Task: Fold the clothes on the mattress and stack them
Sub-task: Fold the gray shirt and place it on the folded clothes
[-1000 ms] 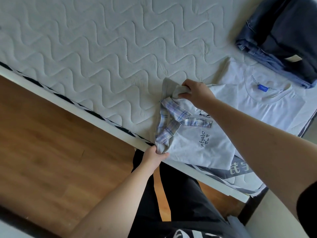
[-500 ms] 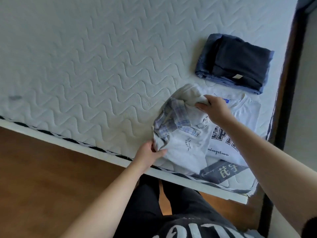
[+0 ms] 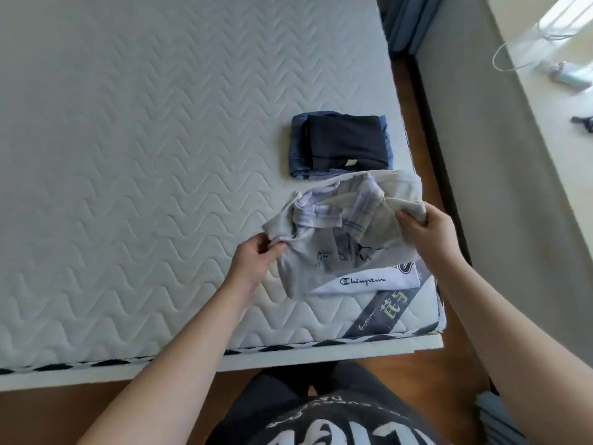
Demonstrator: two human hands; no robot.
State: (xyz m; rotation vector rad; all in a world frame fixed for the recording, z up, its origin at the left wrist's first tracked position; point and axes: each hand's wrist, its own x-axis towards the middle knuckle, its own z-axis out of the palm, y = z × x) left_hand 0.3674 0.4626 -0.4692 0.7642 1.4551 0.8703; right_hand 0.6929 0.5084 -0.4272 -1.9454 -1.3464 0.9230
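Item: grey shirt [image 3: 324, 252] with plaid collar, near the mattress's [image 3: 128, 155] right front corner. Our left hand [image 3: 253, 261] pinches its left edge and our right hand [image 3: 426, 229] grips its right, spreading it, we judge, to land square on the white printed tee [image 3: 369, 281] (folded dark pile [image 3: 343, 144] just behind).

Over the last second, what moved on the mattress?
The grey shirt with the plaid collar has swung round onto the white T-shirt. The left hand and right hand still grip its edges. The dark folded stack stayed put.
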